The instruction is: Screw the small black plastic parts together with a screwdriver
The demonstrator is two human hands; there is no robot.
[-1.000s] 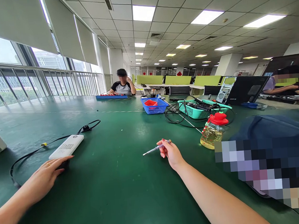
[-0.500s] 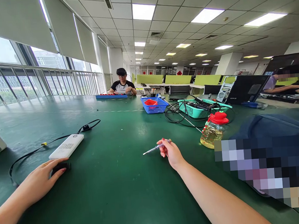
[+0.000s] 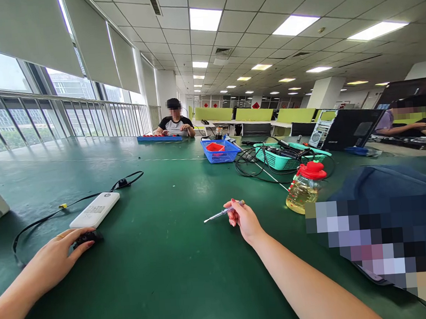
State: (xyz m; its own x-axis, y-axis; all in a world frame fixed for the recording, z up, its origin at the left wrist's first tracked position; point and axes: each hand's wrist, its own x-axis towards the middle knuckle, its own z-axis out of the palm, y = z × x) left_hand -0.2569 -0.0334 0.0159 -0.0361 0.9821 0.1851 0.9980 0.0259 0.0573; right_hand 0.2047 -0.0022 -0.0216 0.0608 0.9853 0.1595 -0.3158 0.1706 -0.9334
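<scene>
My right hand (image 3: 243,219) is stretched out over the green table (image 3: 169,269) and pinches a thin test-pen screwdriver (image 3: 222,211) whose metal tip points left. My left hand (image 3: 57,255) lies at the near left with its fingers curled over a small black object (image 3: 87,237) on the table, gripping its near end. Just beyond that object lies a white power bank (image 3: 95,210) with a black cable (image 3: 56,213) looping round it.
A red-capped bottle of yellow oil (image 3: 304,187) stands right of my right hand. Behind it are a teal basket (image 3: 282,158) with tangled cables and a blue basket (image 3: 220,151). A dark blue bag (image 3: 387,205) fills the right. One person sits at the far end, another at right.
My left hand has drawn back a little toward me along the table, so more of the small black object shows. My right hand and the screwdriver have stayed put.
</scene>
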